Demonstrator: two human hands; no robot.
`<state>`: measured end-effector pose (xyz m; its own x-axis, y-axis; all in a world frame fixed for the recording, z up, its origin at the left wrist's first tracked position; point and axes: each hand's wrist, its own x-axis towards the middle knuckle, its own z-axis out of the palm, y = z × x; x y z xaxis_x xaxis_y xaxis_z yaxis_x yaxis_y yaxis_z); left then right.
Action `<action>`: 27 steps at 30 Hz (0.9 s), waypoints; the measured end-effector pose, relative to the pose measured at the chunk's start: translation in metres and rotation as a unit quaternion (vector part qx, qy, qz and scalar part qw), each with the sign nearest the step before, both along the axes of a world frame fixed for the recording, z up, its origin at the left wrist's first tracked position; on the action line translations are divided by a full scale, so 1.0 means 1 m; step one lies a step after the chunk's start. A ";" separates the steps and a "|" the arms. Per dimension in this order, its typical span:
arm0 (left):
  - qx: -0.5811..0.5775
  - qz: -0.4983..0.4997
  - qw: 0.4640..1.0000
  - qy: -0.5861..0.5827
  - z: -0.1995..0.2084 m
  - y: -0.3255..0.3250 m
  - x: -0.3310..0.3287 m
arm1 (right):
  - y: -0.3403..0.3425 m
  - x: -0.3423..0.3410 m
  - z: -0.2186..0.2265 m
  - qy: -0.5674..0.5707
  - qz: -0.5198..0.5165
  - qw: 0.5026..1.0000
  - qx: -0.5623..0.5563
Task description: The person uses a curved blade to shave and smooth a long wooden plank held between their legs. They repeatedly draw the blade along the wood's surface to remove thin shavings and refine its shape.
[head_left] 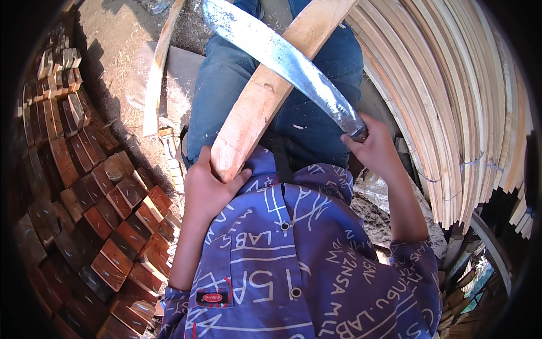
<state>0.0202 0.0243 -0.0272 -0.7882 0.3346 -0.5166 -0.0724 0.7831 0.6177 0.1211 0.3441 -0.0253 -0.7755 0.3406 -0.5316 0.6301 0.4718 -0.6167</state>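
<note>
Plank (257, 107) position: near end close to the shirt (254, 243), length slanting away to the right above the trousers (223, 85); probably laid across the lap for support.
Left hand (210, 183): clasped round the plank's near end, thumb at the right edge, fingers partly hidden behind the left; apparently steadying the wood well away from the steel.
Right hand (374, 144): to the right of the plank, closed round the handle (358, 134) of a large knife (282, 56); presumably held out sideways to let the blade reach across.
Knife position: crossing over the plank, tip beyond its left edge; contact with the wood impossible to tell.
Left of the plank: a curved strip of wood (158, 73) and, farther out, stacked dark blocks (118, 248), perhaps piled for tidy storage.
Right of the plank: long pale slats (446, 101), bundled lengthwise, likely to stay aligned.
Plank surface: pale tan, flat, straight-edged, with a small dark mark below the blade and a pinkish tinge towards the near end.
Blade: broad, gently curved, bright, with scuffing near the handle.
</note>
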 end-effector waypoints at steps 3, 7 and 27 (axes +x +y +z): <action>-0.023 -0.010 1.000 -0.017 0.007 0.002 -0.002 | 0.007 -0.016 0.007 -0.023 -0.062 0.998 0.003; -0.065 -0.027 0.997 -0.038 0.013 0.007 -0.008 | 0.005 -0.030 0.004 -0.043 -0.193 0.977 -0.079; 0.020 -0.027 0.993 -0.111 0.011 0.023 -0.027 | -0.050 -0.041 -0.008 0.054 -0.115 0.992 0.014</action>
